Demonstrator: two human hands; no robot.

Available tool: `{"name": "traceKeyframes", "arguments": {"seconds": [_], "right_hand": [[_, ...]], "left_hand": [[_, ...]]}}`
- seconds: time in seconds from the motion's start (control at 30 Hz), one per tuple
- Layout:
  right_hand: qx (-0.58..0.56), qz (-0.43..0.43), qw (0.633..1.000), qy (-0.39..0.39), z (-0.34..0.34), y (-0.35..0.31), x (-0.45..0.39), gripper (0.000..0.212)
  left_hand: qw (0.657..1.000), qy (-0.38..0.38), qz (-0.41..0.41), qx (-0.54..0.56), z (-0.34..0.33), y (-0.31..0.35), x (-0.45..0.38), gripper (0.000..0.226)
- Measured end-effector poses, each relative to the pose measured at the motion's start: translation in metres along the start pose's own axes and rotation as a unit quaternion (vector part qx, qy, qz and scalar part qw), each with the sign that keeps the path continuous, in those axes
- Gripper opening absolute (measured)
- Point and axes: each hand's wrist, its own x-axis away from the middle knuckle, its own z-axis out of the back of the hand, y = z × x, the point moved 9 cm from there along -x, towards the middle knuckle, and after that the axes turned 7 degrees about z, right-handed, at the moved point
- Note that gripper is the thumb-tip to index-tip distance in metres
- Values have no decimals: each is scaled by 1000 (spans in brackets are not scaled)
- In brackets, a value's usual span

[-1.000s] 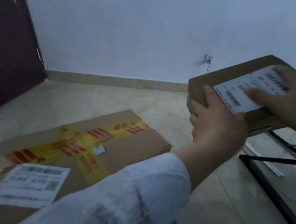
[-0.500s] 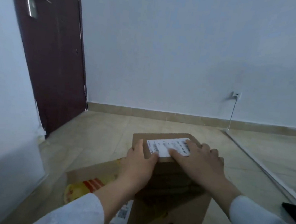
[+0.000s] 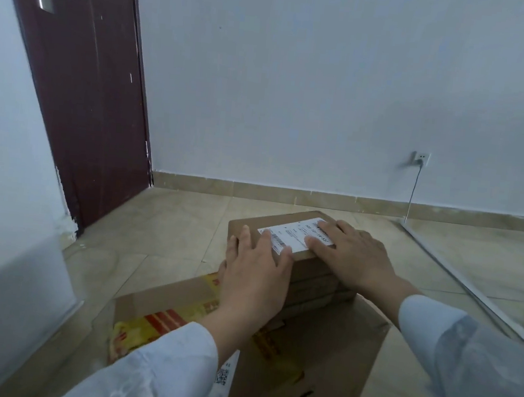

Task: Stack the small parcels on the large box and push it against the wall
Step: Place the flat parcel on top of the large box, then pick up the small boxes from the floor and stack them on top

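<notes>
A large cardboard box (image 3: 318, 367) with yellow and red tape lies on the tiled floor in front of me. Several small brown parcels (image 3: 316, 288) are stacked at its far end. The top parcel (image 3: 247, 224) carries a white shipping label (image 3: 295, 235). My left hand (image 3: 256, 274) lies on the top parcel's near left corner, thumb down its left side. My right hand (image 3: 354, 258) lies flat on its right half, fingers over the label. A stretch of floor separates the box from the white wall (image 3: 295, 105) ahead.
A dark red door (image 3: 81, 101) stands at the left beside the wall corner. A wall socket (image 3: 420, 159) with a cable hanging from it is at the right. A pale strip (image 3: 458, 278) runs across the floor on the right. A white surface (image 3: 7, 270) is close on my left.
One second ago both hands held the labelled parcel in the air at the right. It has since come down onto the stack on the large box, and my view has swung left toward the door.
</notes>
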Motion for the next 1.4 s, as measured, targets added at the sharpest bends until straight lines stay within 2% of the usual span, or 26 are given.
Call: {"name": "traceKeyframes", "arguments": {"seconds": [0.1, 0.2, 0.3, 0.4, 0.47, 0.53, 0.6, 0.63, 0.7, 0.77, 0.8, 0.87, 0.93, 1.0, 1.07, 1.17, 1.23, 1.33, 1.4], "right_hand": [[0, 12, 1000, 12, 1, -2, 0, 65], [-41, 19, 994, 104, 21, 1, 24, 73], [-88, 9, 978, 188, 41, 23, 74, 82], [-76, -12, 980, 185, 24, 68, 138, 76], [-68, -48, 987, 137, -8, 106, 190, 73], [-63, -92, 990, 83, -48, 142, 243, 72], [-50, -162, 985, 17, -87, 180, 311, 71], [-45, -177, 983, -13, -106, 191, 339, 70], [-35, -214, 973, -81, -138, 207, 400, 70], [-54, -291, 944, -149, -163, 222, 461, 85], [-56, -325, 930, -159, -169, 225, 490, 91], [-52, -337, 923, -179, -175, 222, 526, 93], [-53, -337, 897, -280, -185, 218, 563, 104], [-57, -316, 874, -364, -191, 217, 595, 106], [-58, -279, 870, -404, -195, 216, 615, 111], [32, -198, 862, -465, -200, 220, 625, 113], [59, -176, 839, -512, -210, 224, 630, 118], [57, -203, 834, -510, -211, 230, 632, 124], [51, -218, 842, -491, -215, 227, 629, 108]], "left_hand": [[1000, -3, 13, -2, 1, -1, 1, 56], [1000, 24, 3, -17, 11, 4, 7, 56], [989, 94, -117, -12, 24, 35, 37, 58], [950, 71, -303, -24, -14, 77, 105, 60], [927, 7, -374, -35, -67, 89, 153, 61], [914, -98, -393, -26, -127, 83, 191, 64], [895, -261, -361, -38, -203, 66, 235, 72], [885, -313, -340, -57, -231, 53, 251, 77], [861, -385, -318, -98, -284, 36, 288, 88], [831, -454, -291, -135, -326, 20, 327, 98], [809, -489, -288, -153, -345, 14, 349, 103], [770, -538, -295, -178, -369, 5, 382, 110], [742, -560, -310, -198, -387, 2, 405, 113], [717, -572, -327, -228, -401, 0, 422, 112], [707, -574, -330, -248, -409, 1, 430, 114], [693, -580, -338, -262, -414, 7, 445, 119], [685, -580, -346, -272, -414, 8, 455, 119], [698, -574, -331, -270, -419, 1, 461, 112], [715, -558, -330, -261, -421, -2, 458, 106]]}}
